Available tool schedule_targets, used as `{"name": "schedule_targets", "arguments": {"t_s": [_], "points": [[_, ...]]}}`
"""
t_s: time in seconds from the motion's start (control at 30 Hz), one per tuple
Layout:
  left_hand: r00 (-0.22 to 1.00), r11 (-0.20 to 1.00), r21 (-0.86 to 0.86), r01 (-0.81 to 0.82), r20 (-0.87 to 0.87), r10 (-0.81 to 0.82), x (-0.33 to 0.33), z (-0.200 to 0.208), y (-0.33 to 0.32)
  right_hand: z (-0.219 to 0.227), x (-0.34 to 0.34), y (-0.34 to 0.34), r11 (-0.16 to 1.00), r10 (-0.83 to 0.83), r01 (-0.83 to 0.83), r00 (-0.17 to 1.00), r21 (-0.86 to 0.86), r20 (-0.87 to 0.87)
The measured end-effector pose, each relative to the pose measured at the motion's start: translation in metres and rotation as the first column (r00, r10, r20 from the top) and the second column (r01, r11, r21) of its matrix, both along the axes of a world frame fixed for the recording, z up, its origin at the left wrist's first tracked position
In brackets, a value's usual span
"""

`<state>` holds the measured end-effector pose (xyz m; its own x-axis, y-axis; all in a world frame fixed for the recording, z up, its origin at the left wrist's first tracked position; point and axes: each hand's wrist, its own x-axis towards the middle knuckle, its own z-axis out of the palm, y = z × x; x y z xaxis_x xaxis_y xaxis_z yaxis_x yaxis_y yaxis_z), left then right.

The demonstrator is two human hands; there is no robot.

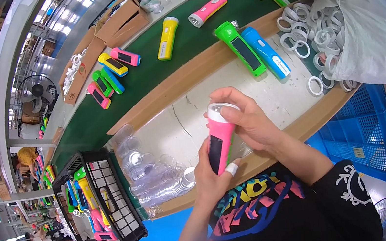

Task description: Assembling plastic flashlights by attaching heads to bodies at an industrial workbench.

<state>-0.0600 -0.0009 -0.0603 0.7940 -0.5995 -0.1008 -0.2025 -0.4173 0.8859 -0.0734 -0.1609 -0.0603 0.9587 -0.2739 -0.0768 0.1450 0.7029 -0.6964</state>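
Note:
A pink flashlight (222, 135) with a dark panel along its side stands tilted over the near edge of a shallow cardboard tray (312, 129). My left hand (205, 177), white tape round one digit, is wrapped about its lower body. At the white-rimmed head, my right hand (251, 121) is closed, thumb and fingers on the rim. A green flashlight (242, 50) and a blue flashlight (267, 54) lie farther off, at the tray's far side. White rings (315, 86) are heaped at the tray's right. Stacked clear discs (165, 186) fill its left end.
Behind the tray runs a green belt (150, 79) carrying several coloured flashlights. A black crate (141, 229) of flashlights stands at left. Cardboard boxes (120, 19) sit beyond the belt. To the right are a blue crate (360, 131) and a white plastic bag (363, 32).

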Motion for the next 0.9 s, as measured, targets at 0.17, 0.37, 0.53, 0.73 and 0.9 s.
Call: {"name": "schedule_targets", "arguments": {"t_s": [0.17,0.37,0.53,0.73,0.9], "points": [[0.7,0.94,-0.326,-0.105,-0.696,-0.163,-0.015,0.008,0.006,0.012,-0.004,0.003,0.997,0.022,-0.024,0.999,0.078,0.036],[-0.06,0.619,-0.696,-0.364,-0.646,-0.761,-0.043,0.001,0.01,0.002,-0.01,0.012,0.84,0.08,-0.357,0.826,0.407,0.559],[0.697,0.863,-0.5,0.078,-0.592,-0.405,-0.018,0.002,0.014,0.005,-0.013,0.0,0.995,0.094,-0.096,0.969,-0.002,0.227],[0.971,0.982,-0.097,0.164,-0.157,-0.178,0.002,-0.008,0.006,0.006,-0.012,-0.001,0.96,-0.056,0.054,0.998,-0.274,0.001],[0.995,0.995,-0.049,0.091,-0.032,-0.093,0.005,-0.02,0.002,-0.007,-0.01,-0.008,0.999,0.048,-0.047,0.997,0.019,-0.062]]}}
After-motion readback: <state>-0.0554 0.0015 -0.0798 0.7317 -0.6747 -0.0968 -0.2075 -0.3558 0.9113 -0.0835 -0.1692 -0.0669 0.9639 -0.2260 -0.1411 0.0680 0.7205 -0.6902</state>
